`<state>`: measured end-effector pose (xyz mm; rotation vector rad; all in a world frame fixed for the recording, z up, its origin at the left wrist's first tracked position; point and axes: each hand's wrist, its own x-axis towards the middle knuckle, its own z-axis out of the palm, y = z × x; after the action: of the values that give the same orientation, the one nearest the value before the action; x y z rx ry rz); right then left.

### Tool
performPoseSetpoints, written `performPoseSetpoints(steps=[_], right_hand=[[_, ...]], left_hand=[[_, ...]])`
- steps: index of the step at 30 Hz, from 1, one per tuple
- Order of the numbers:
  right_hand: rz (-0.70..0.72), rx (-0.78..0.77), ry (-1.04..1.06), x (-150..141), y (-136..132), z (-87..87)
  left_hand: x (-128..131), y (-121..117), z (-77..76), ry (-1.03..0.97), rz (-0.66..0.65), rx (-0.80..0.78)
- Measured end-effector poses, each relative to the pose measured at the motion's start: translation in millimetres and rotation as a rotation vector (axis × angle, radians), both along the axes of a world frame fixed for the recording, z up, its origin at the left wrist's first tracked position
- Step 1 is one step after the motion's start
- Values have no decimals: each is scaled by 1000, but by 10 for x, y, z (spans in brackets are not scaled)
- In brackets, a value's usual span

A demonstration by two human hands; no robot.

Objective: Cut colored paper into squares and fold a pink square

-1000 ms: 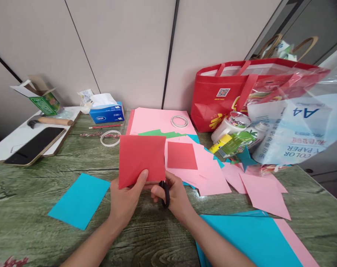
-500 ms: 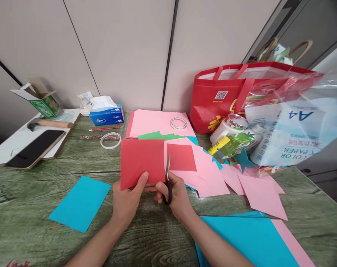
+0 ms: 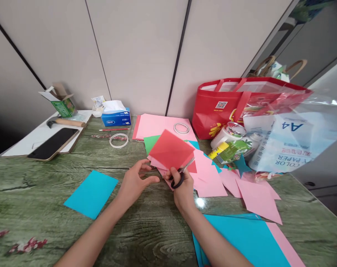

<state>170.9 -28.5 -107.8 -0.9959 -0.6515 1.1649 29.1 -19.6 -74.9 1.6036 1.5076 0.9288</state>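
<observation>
My right hand (image 3: 182, 185) is closed around black-handled scissors (image 3: 178, 180) and also pinches the lower edge of a red sheet of paper (image 3: 170, 150). The sheet is tilted with a corner pointing up, and the scissors' blades lie against its right side. My left hand (image 3: 136, 180) is open beside it, thumb and fingers apart, holding nothing. Under and behind the red sheet are pink paper pieces (image 3: 210, 181) and a green piece (image 3: 150, 142). Another red piece (image 3: 193, 168) shows partly behind the blades. A blue sheet (image 3: 92, 194) lies flat to the left.
A tape roll (image 3: 119, 140), red pencil (image 3: 114, 129) and tissue box (image 3: 116, 118) stand left of the paper stack (image 3: 160, 124). Further left are a phone (image 3: 53, 144) and hammer (image 3: 65, 121). A glue stick (image 3: 217, 150), red bag (image 3: 213, 107) and blue sheets (image 3: 240, 237) are right.
My left hand has let go of the red sheet and moved slightly away, opening. The sheet is now in my right hand with the scissors, turned so a corner points up.
</observation>
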Motion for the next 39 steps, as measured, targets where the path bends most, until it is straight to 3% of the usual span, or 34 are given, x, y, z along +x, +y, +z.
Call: performPoseSetpoints(steps=[3,6,10,15,18,20,23,25,27,33,39], right_hand=[[-151,-13,142,53,53,-6],[-140,-55,225,65,63,2],[15,-92,221,23,22,7],[220,-77,99,-33,-23,8],[315,-79,12,-63,-45,4],[361,-48,-7,-77,-61,-4],[392,27,-20,-78,-80,-11],[415,56,-49,-66,-88,-4],[435,66,-64,-53,-91,12],[360,70,-72,-48,-66,47],[161,98,-216,-21,-11,3]], left_hand=[[-185,-43,108,638,38,94],[-438,-123,201,1047,119,-98],[-731,-232,177,1109,101,-266],[-791,-250,42,1048,44,-218],[-736,-192,-3,918,20,-131],[-681,-156,15,690,46,-55],[-554,-141,122,46,75,-43],[-447,-151,211,-378,46,-184],[-344,-158,269,-609,53,-306],[-227,-93,184,-792,112,-407],[-282,-24,94,-894,-25,-523]])
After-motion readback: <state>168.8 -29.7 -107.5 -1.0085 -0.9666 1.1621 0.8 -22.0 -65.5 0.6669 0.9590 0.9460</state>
